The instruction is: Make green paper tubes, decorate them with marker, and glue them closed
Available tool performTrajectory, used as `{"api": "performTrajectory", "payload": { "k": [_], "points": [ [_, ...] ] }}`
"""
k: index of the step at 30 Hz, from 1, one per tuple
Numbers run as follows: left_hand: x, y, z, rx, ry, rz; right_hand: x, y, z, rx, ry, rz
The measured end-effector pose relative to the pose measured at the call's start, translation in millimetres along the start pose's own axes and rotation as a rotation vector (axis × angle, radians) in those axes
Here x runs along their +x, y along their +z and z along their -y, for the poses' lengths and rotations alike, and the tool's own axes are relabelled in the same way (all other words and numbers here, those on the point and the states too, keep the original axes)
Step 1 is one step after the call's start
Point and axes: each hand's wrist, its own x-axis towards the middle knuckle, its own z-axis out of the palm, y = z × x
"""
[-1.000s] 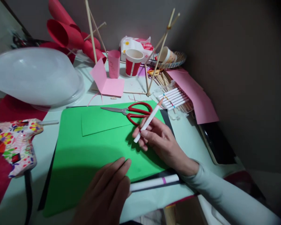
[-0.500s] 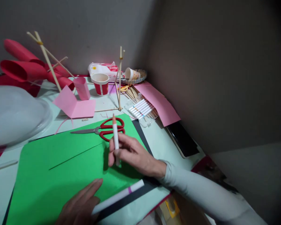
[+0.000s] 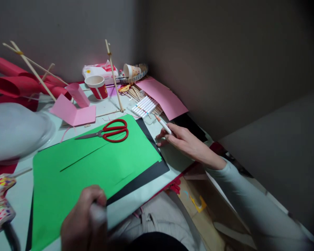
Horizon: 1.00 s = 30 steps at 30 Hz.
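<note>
My right hand (image 3: 185, 144) pinches a slim white marker (image 3: 164, 125) with an orange-brown tip, held over the table at the right edge of the sheets. At the lower middle my left hand (image 3: 81, 219) is closed around a white marker (image 3: 98, 213), blurred and seen nearly end-on. Beneath lies a green sheet (image 3: 81, 184) with a thin dark slanted line across it, stacked over a black sheet (image 3: 151, 169). Scissors (image 3: 115, 130) with red handles rest on the green sheet's upper part. A row of white markers (image 3: 145, 106) lies just beyond my right hand.
At the back stand a paper cup (image 3: 96, 89), a wipes pack (image 3: 102, 71) and stick frames (image 3: 113, 76). Pink paper (image 3: 162, 96) lies over a dark phone (image 3: 192, 127). On the left are red paper tubes (image 3: 13, 86), a cloudy plastic lid (image 3: 15, 132) and a patterned glue gun (image 3: 1, 202).
My right hand has moved right, off the green sheet, with its marker. My left hand has closed more and turned its marker nearly end-on. The view has shifted right.
</note>
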Motion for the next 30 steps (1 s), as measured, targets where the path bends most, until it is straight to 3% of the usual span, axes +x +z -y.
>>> {"api": "performTrajectory", "payload": {
  "k": [2,4,6,10,18,26,30],
  "points": [
    [9.5,8.1,-23.4,0.069,0.106,0.099,-8.2,2.5,-3.3,0.028,0.023,0.006],
    [18.9,18.0,-38.6,0.103,0.317,0.21,-13.5,4.7,-6.1,0.098,0.05,-0.01],
    [26.5,27.7,-44.5,0.222,0.363,0.18,-15.8,6.7,-9.8,0.173,0.073,-0.026],
    [36.0,38.2,-40.9,0.385,0.459,0.254,-14.0,11.7,-19.1,0.402,0.13,-0.048],
    [43.3,33.0,-39.2,0.535,0.607,0.313,-15.8,7.8,-12.3,0.7,0.315,-0.008],
    [40.4,34.3,-40.7,0.463,0.737,0.324,-19.1,5.3,-10.4,0.814,0.263,0.016],
    [42.5,35.4,-45.7,0.385,0.678,0.295,-15.8,7.8,-7.5,0.815,0.201,0.052]
  ]
}}
